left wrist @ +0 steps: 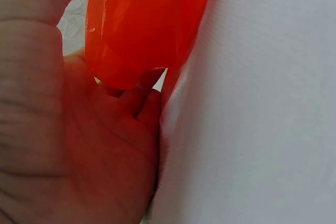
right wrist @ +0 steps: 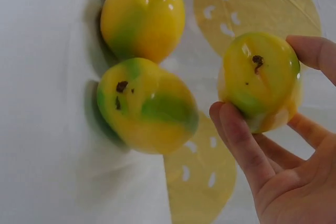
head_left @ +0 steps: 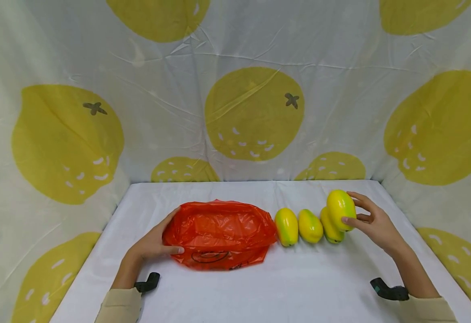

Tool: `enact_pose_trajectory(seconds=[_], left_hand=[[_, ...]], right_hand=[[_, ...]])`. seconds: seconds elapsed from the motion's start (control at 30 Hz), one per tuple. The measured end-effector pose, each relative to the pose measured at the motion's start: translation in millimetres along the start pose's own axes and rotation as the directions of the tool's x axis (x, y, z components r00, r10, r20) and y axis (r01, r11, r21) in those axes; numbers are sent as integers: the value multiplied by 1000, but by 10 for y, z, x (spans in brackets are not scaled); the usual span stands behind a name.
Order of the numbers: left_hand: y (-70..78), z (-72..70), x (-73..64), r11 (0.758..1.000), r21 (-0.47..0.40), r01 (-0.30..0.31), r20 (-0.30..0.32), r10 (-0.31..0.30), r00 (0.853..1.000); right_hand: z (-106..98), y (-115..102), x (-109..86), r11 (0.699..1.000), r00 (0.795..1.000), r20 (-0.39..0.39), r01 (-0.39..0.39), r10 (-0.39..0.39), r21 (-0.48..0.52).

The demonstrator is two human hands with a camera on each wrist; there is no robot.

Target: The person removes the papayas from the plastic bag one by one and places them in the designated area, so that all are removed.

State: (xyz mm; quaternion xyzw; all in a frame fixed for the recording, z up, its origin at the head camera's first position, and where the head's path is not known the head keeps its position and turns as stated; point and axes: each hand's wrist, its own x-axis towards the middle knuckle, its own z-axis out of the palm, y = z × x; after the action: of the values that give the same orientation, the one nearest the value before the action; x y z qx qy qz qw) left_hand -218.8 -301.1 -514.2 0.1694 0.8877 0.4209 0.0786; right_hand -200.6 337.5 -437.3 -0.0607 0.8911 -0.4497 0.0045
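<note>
A red plastic bag [head_left: 223, 224] lies on the white table with its mouth spread open and dark print on its front. My left hand [head_left: 154, 242] grips the bag's left end, thumb in front and fingers at the back. In the left wrist view the red plastic [left wrist: 142, 24] hangs between thumb and fingers. My right hand [head_left: 374, 222] holds a yellow-green mango [head_left: 341, 210] between thumb and fingertips, raised above the table. The right wrist view shows the stem end of this held mango [right wrist: 260, 82]. Partly behind it lies another mango [head_left: 330, 229].
Two more mangoes, a middle one [head_left: 310, 226] and a left one [head_left: 286, 227], lie in a row between the bag and the held mango. The left one is right beside the bag. A lemon-printed cloth [head_left: 255, 49] hangs behind and at both sides of the white table [head_left: 300, 287].
</note>
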Motion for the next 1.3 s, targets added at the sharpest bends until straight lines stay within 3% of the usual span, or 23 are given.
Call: enact_pose_trajectory(seconds=[0.57,0.83,1.0,1.3], left_hand=[[0,-6,-4,1000,18,11,-5,-11,1000],[-11,-2,-4,999,34,-13,-10,13,1000],[-25,2,7,998,47,-33,-13,34,999],[-23,3,4,999,17,-29,-4,29,1000]], right_hand=[[-110,290,-27,998,999,-5,-47,46,-51],[-174,441,-36,993,996,-21,-88,87,-77],[-156,568,-31,988,992,2,-122,123,-94],[-106,685,-8,986,992,23,-119,122,-117]])
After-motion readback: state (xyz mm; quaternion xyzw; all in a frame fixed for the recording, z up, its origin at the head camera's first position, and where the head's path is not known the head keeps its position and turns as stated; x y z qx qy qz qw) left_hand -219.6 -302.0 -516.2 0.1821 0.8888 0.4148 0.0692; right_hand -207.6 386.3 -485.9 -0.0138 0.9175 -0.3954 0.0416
